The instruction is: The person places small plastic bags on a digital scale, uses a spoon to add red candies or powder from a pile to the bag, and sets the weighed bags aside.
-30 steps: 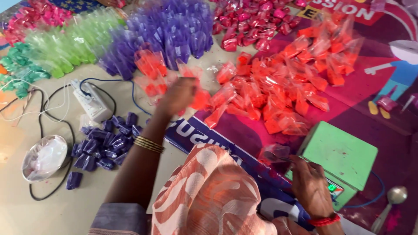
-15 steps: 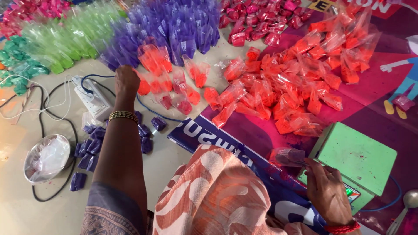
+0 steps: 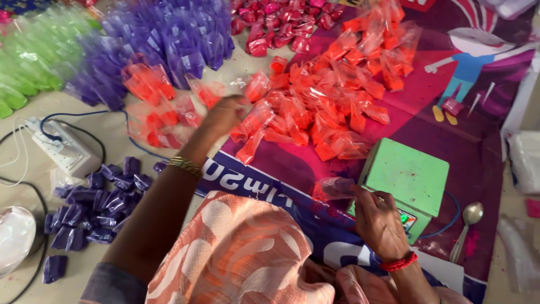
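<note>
Taking the green weighing scale [image 3: 406, 179] as the landmark, far to its left lay a white power strip [image 3: 63, 147] with its blue cord, and nearer the person a heap of small purple packets [image 3: 93, 201], apparently kept sorted by colour. Closer to the scale, up and to its left, the left hand [image 3: 224, 114] reached out over the orange packets [image 3: 315, 110], its fingers curled down among them; whether they gripped one could not be told. At the scale's near left corner the right hand [image 3: 378, 217] pinched a clear pouch [image 3: 336, 188] of reddish powder, fingers closed on its neck. Just right of the scale lay a metal spoon [image 3: 468, 218].
</note>
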